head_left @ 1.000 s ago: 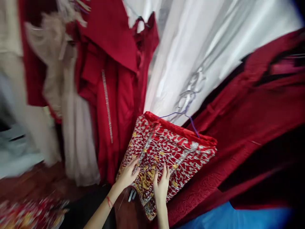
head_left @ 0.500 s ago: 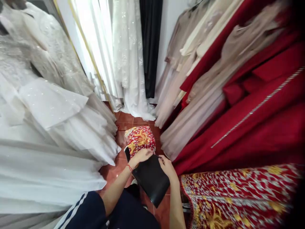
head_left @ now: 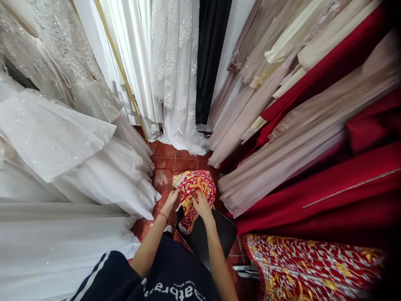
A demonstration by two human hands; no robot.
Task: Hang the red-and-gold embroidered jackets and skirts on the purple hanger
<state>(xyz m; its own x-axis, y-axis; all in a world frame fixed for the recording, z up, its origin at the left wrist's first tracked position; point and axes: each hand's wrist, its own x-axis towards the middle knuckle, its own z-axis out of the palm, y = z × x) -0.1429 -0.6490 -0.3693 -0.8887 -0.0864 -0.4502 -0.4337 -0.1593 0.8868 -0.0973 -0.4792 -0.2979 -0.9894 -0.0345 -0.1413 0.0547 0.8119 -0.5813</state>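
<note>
A red garment patterned in gold and white lies bunched up in front of me, low over the tiled floor. My left hand pinches its left edge, wearing a thin red string bracelet. On its near side my right hand grips a fold, the fingertips partly hidden in the cloth. Beneath the garment and my right forearm is a flat, smooth black leather-like thing; a piece of the cloth hangs over its left part. I cannot make out what kind of thing it is.
White gowns crowd the left side, their hems on the red tiles. Beige dresses and red dresses hang at the right. A matching patterned cloth lies at lower right. A gold pole stands behind.
Both hands have left the black thing's upper edge and moved onto the patterned garment. The garment now lies partly over the black thing. The view has shifted a little.
</note>
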